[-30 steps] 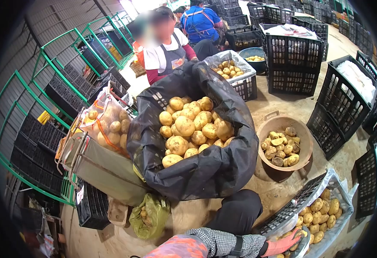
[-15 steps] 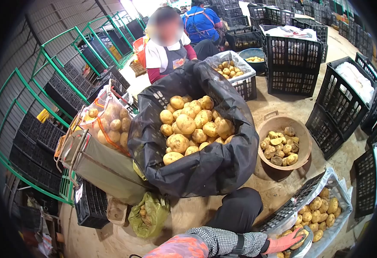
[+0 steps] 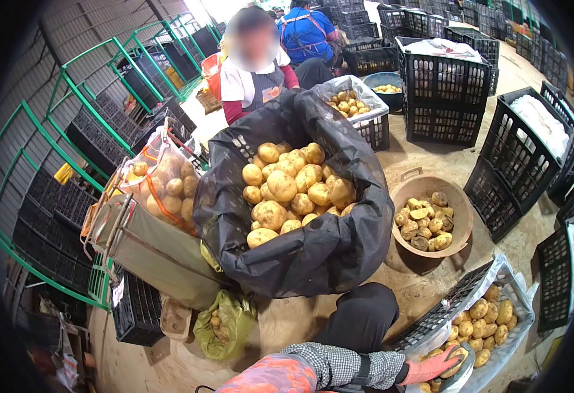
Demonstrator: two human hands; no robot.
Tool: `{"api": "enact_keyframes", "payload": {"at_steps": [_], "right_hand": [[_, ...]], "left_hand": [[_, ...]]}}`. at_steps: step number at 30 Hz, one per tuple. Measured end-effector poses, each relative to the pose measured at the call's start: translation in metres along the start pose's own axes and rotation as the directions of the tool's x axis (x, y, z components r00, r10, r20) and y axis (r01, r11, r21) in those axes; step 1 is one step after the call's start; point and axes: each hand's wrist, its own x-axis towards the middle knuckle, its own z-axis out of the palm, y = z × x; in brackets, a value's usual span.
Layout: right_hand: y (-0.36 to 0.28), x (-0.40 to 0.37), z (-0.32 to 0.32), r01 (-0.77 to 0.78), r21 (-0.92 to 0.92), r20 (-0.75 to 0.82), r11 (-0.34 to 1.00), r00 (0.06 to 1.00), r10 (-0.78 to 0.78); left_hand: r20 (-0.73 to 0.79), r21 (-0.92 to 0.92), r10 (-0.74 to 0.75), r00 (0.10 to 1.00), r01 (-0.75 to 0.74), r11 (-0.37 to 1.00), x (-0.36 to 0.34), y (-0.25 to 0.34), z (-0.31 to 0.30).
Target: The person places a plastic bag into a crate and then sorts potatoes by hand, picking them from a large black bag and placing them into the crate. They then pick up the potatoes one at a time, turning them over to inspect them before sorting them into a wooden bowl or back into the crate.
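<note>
My left hand (image 3: 432, 367), in a pink glove, reaches across to the lower right. It is closed around a potato (image 3: 458, 355) over a plastic-lined black crate (image 3: 424, 325) that holds potatoes (image 3: 488, 318). A grey surface borders the held potato; whether it is glove or something else I cannot make out. My right hand does not show. In front of my bent knee (image 3: 364, 316) stands a large basket lined with black cloth (image 3: 313, 265), filled with potatoes (image 3: 288, 187).
Beyond the knee a brown basin (image 3: 465, 237) holds cut and dark potatoes. Left are a net bag of potatoes (image 3: 169, 183) and a green bag (image 3: 224, 331). Stacked black crates (image 3: 445, 92) line the right. A person (image 3: 254, 85) sits behind the basket, another in blue farther back.
The view has shifted slightly. My left hand stays at the crate on the potato, with hardly any movement.
</note>
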Motion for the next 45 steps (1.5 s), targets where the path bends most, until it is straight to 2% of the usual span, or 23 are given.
{"api": "enact_keyframes", "payload": {"at_steps": [1,2,3,4,6,10,12,13,14,15,18,25,27,28,30,31,32,33,37,38,39,43,45], "right_hand": [[-0.009,-0.002,0.004,-0.001,-0.001,0.000,1.000,1.000,0.001],[-0.023,-0.005,0.009,0.134,-0.149,0.041,0.980,0.991,-0.130],[-0.030,-0.006,0.011,0.268,-0.287,0.100,0.920,0.963,-0.249],[-0.024,-0.005,0.008,0.267,-0.288,0.100,0.920,0.964,-0.248],[0.000,0.000,-0.003,0.095,-0.128,0.054,0.987,0.995,-0.089],[0.020,0.003,-0.008,-0.083,0.134,-0.002,0.988,0.996,0.084],[0.005,0.002,-0.003,-0.068,0.081,0.017,0.994,0.998,0.067],[0.002,0.001,-0.002,-0.068,0.081,0.018,0.994,0.998,0.067],[-0.001,0.000,0.000,0.002,0.002,0.030,1.000,1.000,-0.002],[-0.006,-0.001,0.002,0.073,-0.076,0.048,0.994,0.996,-0.070],[-0.026,-0.005,0.013,0.269,-0.215,0.098,0.939,0.962,-0.253],[-0.042,-0.004,0.020,0.302,-0.318,0.092,0.898,0.953,-0.288],[-0.043,0.001,0.017,0.548,-0.471,0.243,0.691,0.834,-0.495],[-0.039,0.002,0.017,0.550,-0.469,0.248,0.691,0.833,-0.495],[-0.021,0.003,0.016,0.329,-0.240,0.140,0.913,0.943,-0.303],[-0.006,0.005,0.011,0.331,-0.241,0.146,0.912,0.942,-0.303],[0.006,0.009,0.008,0.112,-0.100,0.054,0.989,0.993,-0.107],[0.016,0.010,0.004,-0.107,0.059,-0.008,0.992,0.994,0.108],[0.019,0.006,0.006,-0.036,-0.047,0.009,0.998,0.999,0.036],[0.026,0.008,-0.001,-0.136,0.074,-0.010,0.988,0.990,0.137],[0.029,0.011,-0.007,-0.231,0.194,-0.015,0.954,0.971,0.238],[0.004,0.025,-0.004,-0.154,-0.155,-0.095,0.976,0.986,0.140],[-0.009,0.019,0.004,-0.140,-0.130,-0.103,0.982,0.987,0.127]], "left_hand": [[0.000,-0.001,0.000,1.000,0.000,1.000,0.004,-0.012,0.005],[0.029,0.595,0.155,0.988,-0.141,0.791,0.013,-0.034,0.014],[0.144,0.945,0.258,0.955,-0.211,0.251,0.014,-0.037,0.016],[0.144,0.944,0.257,0.955,-0.211,0.253,0.016,-0.041,0.017],[0.316,0.946,0.184,0.931,-0.295,-0.136,0.011,-0.032,0.013],[0.216,0.975,0.358,0.908,-0.185,-0.120,0.021,-0.052,0.023],[0.303,0.953,0.162,0.939,-0.298,-0.053,0.001,-0.010,0.004],[0.303,0.953,0.162,0.939,-0.298,-0.053,-0.002,-0.005,0.000],[0.193,0.902,0.174,0.966,-0.245,0.355,-0.005,-0.002,-0.003],[0.088,0.693,0.139,0.986,-0.160,0.702,-0.007,0.002,-0.005],[0.090,0.649,0.106,0.990,-0.139,0.748,-0.012,0.010,-0.009],[0.060,0.641,0.157,0.986,-0.159,0.751,-0.011,0.008,-0.008],[0.129,0.573,-0.037,0.991,-0.044,0.818,-0.026,0.047,-0.025],[0.125,0.572,-0.036,0.992,-0.042,0.819,-0.024,0.038,-0.022],[0.063,0.842,0.112,0.992,-0.113,0.528,-0.019,0.018,-0.012],[0.067,0.868,0.143,0.987,-0.128,0.479,-0.018,0.013,-0.009],[0.061,0.845,0.133,0.989,-0.122,0.521,-0.020,0.017,-0.012],[0.045,0.797,0.121,0.992,-0.108,0.594,-0.023,0.020,-0.015],[-0.087,0.366,0.063,0.994,-0.027,0.930,-0.042,0.044,-0.028],[-0.129,0.215,0.043,0.991,-0.014,0.977,-0.045,0.050,-0.029],[-0.170,0.068,0.022,0.985,-0.011,0.998,-0.049,0.057,-0.031],[-0.295,-0.417,-0.070,0.953,-0.063,0.907,-0.062,0.087,-0.041],[-0.200,-0.558,-0.136,0.970,0.001,0.830,-0.075,0.111,-0.051]]}}
